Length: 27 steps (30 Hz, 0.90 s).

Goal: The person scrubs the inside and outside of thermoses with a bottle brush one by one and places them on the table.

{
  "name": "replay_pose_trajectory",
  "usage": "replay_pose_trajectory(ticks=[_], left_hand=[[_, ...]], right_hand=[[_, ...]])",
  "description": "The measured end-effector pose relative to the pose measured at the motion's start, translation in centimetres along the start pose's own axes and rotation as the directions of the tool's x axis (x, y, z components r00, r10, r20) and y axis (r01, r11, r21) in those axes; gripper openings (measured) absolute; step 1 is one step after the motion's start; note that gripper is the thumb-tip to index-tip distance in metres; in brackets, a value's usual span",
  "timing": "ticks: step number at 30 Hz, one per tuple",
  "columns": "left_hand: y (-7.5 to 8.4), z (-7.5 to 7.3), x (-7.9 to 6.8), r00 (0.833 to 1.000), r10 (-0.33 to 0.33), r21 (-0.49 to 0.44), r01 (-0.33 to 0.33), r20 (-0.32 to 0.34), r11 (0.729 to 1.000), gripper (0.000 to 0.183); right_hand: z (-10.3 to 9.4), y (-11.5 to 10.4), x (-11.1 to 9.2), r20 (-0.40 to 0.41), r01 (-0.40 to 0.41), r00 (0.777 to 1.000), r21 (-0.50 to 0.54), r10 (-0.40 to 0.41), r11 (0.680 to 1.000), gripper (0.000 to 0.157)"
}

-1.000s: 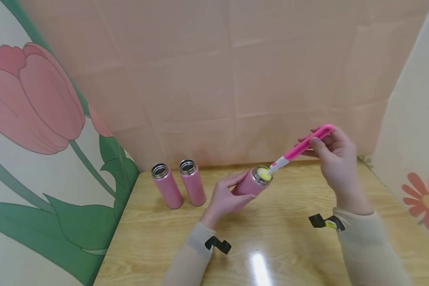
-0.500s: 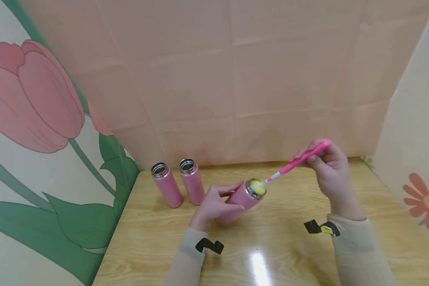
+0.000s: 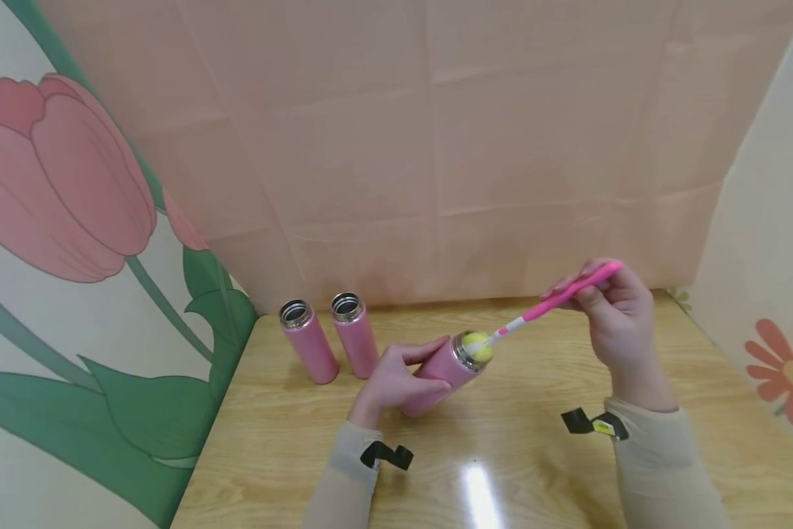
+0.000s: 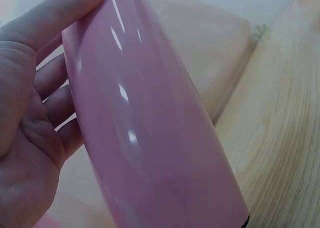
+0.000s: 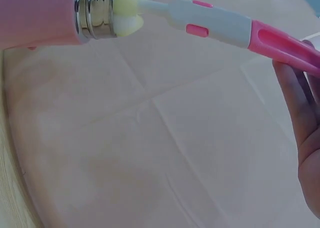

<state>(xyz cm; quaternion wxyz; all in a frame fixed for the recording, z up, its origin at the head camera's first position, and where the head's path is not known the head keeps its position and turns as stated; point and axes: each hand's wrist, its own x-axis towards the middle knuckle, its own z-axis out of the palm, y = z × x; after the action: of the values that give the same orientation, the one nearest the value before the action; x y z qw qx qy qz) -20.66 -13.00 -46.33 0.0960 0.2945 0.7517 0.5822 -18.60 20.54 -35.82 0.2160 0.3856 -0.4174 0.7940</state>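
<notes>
My left hand (image 3: pixel 396 378) grips a pink bottle (image 3: pixel 432 378) round its side, thumb and fingers on opposite sides. The bottle tilts, its metal-rimmed mouth toward the right. In my right hand (image 3: pixel 617 316) is the pink handle of a bottle brush (image 3: pixel 558 297), pinched between thumb and fingers. A yellow and white sponge head (image 3: pixel 479 347) sits at the bottle's mouth, partly sticking out. The right wrist view shows the sponge (image 5: pixel 129 7) bulging past the metal neck (image 5: pixel 100 12), joined to the brush's white shaft. The left wrist view shows the bottle's glossy body (image 4: pixel 145 118) against my fingers.
Two more pink bottles without lids, a left one (image 3: pixel 311 349) and a right one (image 3: pixel 356 342), stand upright on the wooden table (image 3: pixel 270 455). Behind the table hangs a peach cloth (image 3: pixel 370 147). A tulip-patterned panel (image 3: pixel 65 191) borders the left side.
Both hands have come lower, and the held bottle has shifted left and toward me. The brush lies at a flatter angle. More of the sponge bulges from the mouth now.
</notes>
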Motion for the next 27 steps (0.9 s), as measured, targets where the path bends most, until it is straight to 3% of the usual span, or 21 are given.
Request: replay_pose_trajectory(ticks=[5, 9, 14, 16, 21, 22, 24, 27], left_hand=[[0.0, 0.1, -0.1, 1.000, 0.014, 0.008, -0.014, -0.022, 1.000, 0.071], [0.1, 0.5, -0.3, 0.997, 0.040, 0.057, -0.036, -0.071, 0.998, 0.070], [0.0, 1.1, -0.3, 0.988, 0.065, 0.082, -0.053, -0.140, 0.995, 0.070], [0.0, 1.3, -0.2, 0.983, 0.077, 0.071, -0.066, -0.165, 0.995, 0.070], [0.3, 1.5, -0.2, 0.972, 0.134, 0.063, -0.124, -0.192, 0.990, 0.070], [0.5, 1.5, -0.2, 0.971, 0.142, 0.066, -0.131, -0.191, 0.989, 0.071], [0.6, 1.5, -0.2, 0.969, 0.157, 0.072, -0.146, -0.189, 0.987, 0.071], [0.7, 1.3, -0.3, 0.966, 0.167, 0.076, -0.155, -0.196, 0.985, 0.071]], right_hand=[[0.6, -0.4, -0.2, -0.055, 0.001, 0.998, -0.113, -0.007, 0.994, 0.008], [2.0, -0.7, -1.0, -0.151, -0.032, 0.988, -0.321, -0.018, 0.947, 0.016], [4.2, -0.4, -2.1, -0.213, -0.061, 0.977, -0.421, -0.033, 0.905, 0.023], [5.1, 0.0, -2.5, -0.227, -0.106, 0.974, -0.508, -0.014, 0.855, 0.020], [6.9, 1.9, -3.8, -0.228, -0.229, 0.970, -0.720, 0.087, 0.655, 0.019], [7.2, 2.3, -4.0, -0.226, -0.240, 0.968, -0.726, 0.105, 0.644, 0.018], [7.4, 2.9, -4.3, -0.216, -0.237, 0.970, -0.711, 0.115, 0.662, 0.018], [7.5, 3.3, -4.6, -0.196, -0.222, 0.973, -0.657, 0.121, 0.720, 0.019]])
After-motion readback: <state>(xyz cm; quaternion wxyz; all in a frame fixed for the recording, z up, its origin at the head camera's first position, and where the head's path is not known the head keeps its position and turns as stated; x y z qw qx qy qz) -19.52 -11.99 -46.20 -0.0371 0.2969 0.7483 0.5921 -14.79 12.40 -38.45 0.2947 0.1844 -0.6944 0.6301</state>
